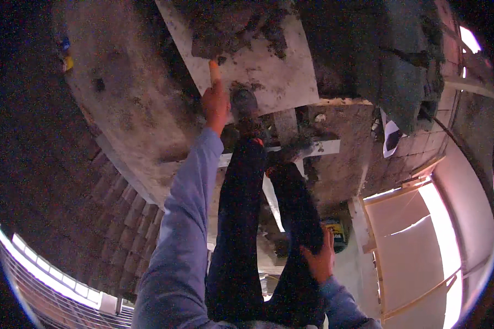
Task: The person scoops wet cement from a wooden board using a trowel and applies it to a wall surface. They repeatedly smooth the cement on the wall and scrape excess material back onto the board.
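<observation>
My left hand (216,104) reaches far forward, its fingers closed round a short orange-tan handle (214,70). What the handle belongs to cannot be made out in the dim light. The handle's tip lies over a pale board (288,82), beside a dark, wet-looking patch of mortar-like material (233,38) on that board. One dark shoe (244,103) of mine is at the board's near edge. My right hand (320,255) holds nothing and rests on my right leg (293,219) near the knee, its thumb and fingers apart.
A rough, dusty surface (121,88) slopes away on the left, edged by rows of roof tiles (121,230). Crossed pale strips (324,147) lie near my feet. A dark container with a yellow label (335,233) stands by my right hand. Greenish sheeting (406,82) hangs at the far right.
</observation>
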`<state>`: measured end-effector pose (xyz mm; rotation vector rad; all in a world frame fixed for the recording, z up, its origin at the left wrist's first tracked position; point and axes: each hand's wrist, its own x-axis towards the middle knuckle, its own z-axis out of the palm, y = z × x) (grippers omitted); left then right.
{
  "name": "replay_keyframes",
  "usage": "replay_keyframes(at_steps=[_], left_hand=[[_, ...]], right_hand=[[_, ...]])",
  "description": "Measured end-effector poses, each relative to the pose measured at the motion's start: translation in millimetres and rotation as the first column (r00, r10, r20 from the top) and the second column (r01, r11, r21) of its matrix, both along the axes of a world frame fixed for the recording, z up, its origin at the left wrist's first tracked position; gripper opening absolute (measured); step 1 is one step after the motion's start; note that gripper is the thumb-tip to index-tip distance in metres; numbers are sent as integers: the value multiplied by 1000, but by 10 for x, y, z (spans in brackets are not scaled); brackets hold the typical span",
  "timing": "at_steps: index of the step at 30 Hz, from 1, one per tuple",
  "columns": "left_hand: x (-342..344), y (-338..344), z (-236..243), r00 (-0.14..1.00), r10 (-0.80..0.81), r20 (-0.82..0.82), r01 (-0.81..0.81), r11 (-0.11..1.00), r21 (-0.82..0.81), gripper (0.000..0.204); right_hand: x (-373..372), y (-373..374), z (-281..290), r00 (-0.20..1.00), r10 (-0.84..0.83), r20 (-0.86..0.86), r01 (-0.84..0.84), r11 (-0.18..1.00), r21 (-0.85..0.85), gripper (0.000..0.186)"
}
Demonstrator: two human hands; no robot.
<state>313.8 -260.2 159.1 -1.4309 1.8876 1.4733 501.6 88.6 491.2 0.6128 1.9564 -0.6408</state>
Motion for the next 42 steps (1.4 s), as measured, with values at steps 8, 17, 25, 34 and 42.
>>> replay_keyframes(at_steps=[8, 17, 25, 34, 42], left_hand=[[445, -225, 86, 993, 112, -30, -109, 990, 92, 42], [364, 56, 2145, 990, -142, 14, 142, 990, -12, 38], [957, 16, 2789, 888, -449, 105, 452, 892, -12, 43], [475, 2087, 3682, 668, -725, 169, 671, 684, 286, 42], [130, 3409, 3232, 673, -728, 131, 533, 600, 597, 47]], right_hand=[[220, -78, -19, 1000, 2, -25, -3, 999, -46, 85], [416, -5, 133, 990, -137, 45, 137, 991, 0, 87], [710, -10, 172, 985, -162, 67, 164, 986, -39, 91], [1016, 106, 294, 964, -258, 60, 262, 961, -84, 91], [1233, 143, 244, 916, -399, 42, 401, 911, -100, 95]])
